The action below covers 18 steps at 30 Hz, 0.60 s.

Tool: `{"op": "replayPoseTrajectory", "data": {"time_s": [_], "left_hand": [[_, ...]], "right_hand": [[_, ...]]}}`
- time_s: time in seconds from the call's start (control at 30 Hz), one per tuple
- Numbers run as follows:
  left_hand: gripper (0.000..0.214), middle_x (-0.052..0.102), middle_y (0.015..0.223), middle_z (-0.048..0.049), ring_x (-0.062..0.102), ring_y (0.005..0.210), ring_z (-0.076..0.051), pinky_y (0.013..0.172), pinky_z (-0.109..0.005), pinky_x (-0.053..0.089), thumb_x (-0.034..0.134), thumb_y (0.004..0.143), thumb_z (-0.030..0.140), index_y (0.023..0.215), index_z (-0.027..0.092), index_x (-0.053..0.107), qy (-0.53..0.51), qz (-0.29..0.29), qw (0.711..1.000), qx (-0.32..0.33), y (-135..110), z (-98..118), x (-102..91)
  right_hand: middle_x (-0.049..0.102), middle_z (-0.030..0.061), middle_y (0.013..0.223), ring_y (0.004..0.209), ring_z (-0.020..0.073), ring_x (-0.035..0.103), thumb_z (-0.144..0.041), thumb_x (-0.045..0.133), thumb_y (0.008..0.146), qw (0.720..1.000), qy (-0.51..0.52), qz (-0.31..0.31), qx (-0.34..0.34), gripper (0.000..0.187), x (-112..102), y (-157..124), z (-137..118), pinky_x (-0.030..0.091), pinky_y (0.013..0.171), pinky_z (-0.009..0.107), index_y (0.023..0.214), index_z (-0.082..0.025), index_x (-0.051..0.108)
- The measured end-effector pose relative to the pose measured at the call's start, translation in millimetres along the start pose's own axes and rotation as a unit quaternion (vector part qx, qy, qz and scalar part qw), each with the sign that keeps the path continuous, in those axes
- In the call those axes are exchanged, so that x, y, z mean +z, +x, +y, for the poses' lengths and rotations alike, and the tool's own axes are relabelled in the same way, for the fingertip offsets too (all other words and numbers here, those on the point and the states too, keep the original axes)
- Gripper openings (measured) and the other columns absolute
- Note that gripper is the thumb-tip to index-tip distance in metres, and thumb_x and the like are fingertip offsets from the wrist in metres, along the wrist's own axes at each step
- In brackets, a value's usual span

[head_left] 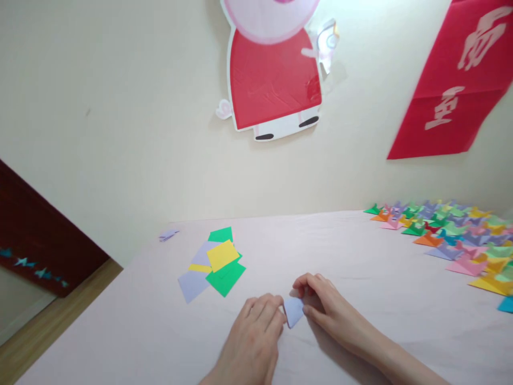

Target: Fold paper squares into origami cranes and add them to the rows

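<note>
A small folded piece of lavender paper [294, 313] lies on the pale cloth between my two hands. My left hand [256, 334] comes in from below, its fingers bent together and its fingertips holding the paper's left edge. From the right, my right hand [326, 305] grips the paper's right side, thumb below and curled fingers above. The undersides of the fingers are hidden. Left of the hands, loose paper squares overlap: a yellow sheet [223, 256] on top, a green sheet [226, 278] and a lavender sheet [193, 286] around it.
Rows of colourful folded paper birds [455, 230] cover the right side of the pale cloth surface [132, 321]. Near the far left edge lies a folded lavender paper piece [169, 235]. A wall with a red-bodied cartoon cutout [276, 77] and red banner [452, 80] rises behind.
</note>
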<state>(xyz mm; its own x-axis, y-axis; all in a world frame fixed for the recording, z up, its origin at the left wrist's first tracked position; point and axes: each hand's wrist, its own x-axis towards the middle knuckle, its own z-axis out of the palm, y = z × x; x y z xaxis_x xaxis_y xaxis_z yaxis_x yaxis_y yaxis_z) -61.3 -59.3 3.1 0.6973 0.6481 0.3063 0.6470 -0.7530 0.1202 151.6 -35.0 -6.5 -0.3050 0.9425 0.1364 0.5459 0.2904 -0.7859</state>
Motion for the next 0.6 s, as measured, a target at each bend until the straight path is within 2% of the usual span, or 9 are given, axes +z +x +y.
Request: {"op": "replayPoseTrajectory", "data": {"time_s": [0.07,0.1,0.2,0.27,0.4,0.47,0.6], "left_hand": [[0.042,0.052,0.139,-0.0089,0.043,0.128,-0.022,0.103,-0.039,0.039,0.045,0.085,0.004,0.123,0.019,0.052,-0.044,-0.036,0.998,0.033,9,-5,-9.4],[0.042,0.051,0.141,-0.0071,0.042,0.131,-0.021,0.106,-0.039,0.037,0.045,0.087,0.004,0.125,0.020,0.051,-0.064,-0.049,0.996,0.041,13,-7,-11.7],[0.040,0.055,0.136,-0.0039,0.046,0.125,-0.017,0.106,-0.034,0.037,0.045,0.089,0.002,0.123,0.021,0.053,-0.103,-0.074,0.991,0.039,21,-10,-11.3],[0.037,0.055,0.133,-0.0033,0.049,0.119,-0.018,0.103,-0.034,0.040,0.047,0.089,0.003,0.120,0.021,0.054,-0.101,-0.085,0.991,0.028,24,-8,-8.1],[0.026,0.059,0.119,-0.0064,0.054,0.103,-0.024,0.090,-0.041,0.048,0.055,0.090,0.013,0.115,0.021,0.056,-0.019,-0.095,0.994,-0.047,29,4,0.7],[0.021,0.059,0.107,-0.0079,0.055,0.095,-0.027,0.083,-0.045,0.049,0.059,0.090,0.019,0.110,0.019,0.058,0.043,-0.086,0.990,-0.103,31,11,5.9],[0.021,0.058,0.098,-0.0069,0.053,0.092,-0.029,0.083,-0.048,0.046,0.064,0.088,0.033,0.103,0.018,0.058,0.076,-0.068,0.984,-0.144,32,18,9.4]], "right_hand": [[0.061,0.0033,0.096,0.093,0.0210,0.054,-0.001,0.048,0.069,1.000,0.003,0.011,-0.015,0.038,1,1,2,0.044,0.086,0.037,0.099,-0.023,0.054],[0.061,0.0039,0.098,0.095,0.0214,0.053,-0.003,0.051,0.071,1.000,0.001,0.020,-0.018,0.036,2,2,4,0.044,0.087,0.038,0.101,-0.023,0.054],[0.059,0.0057,0.101,0.098,0.0225,0.053,-0.009,0.055,0.078,0.998,-0.011,0.055,-0.020,0.031,2,4,9,0.044,0.088,0.040,0.107,-0.022,0.053],[0.059,0.0060,0.100,0.097,0.0222,0.053,-0.011,0.052,0.083,0.997,-0.014,0.073,-0.026,0.027,-2,4,9,0.044,0.088,0.040,0.108,-0.021,0.053],[0.059,0.0047,0.094,0.093,0.0210,0.053,-0.008,0.046,0.086,0.996,-0.028,0.075,-0.042,0.018,-10,1,0,0.044,0.084,0.038,0.094,-0.021,0.054],[0.059,0.0036,0.090,0.091,0.0206,0.052,-0.006,0.046,0.085,0.996,-0.040,0.054,-0.054,0.017,-11,-2,-6,0.043,0.082,0.037,0.086,-0.021,0.054],[0.061,0.0027,0.086,0.088,0.0203,0.051,-0.002,0.051,0.081,0.996,-0.060,0.002,-0.067,0.021,-1,-6,-12,0.043,0.080,0.036,0.080,-0.021,0.059]]}}
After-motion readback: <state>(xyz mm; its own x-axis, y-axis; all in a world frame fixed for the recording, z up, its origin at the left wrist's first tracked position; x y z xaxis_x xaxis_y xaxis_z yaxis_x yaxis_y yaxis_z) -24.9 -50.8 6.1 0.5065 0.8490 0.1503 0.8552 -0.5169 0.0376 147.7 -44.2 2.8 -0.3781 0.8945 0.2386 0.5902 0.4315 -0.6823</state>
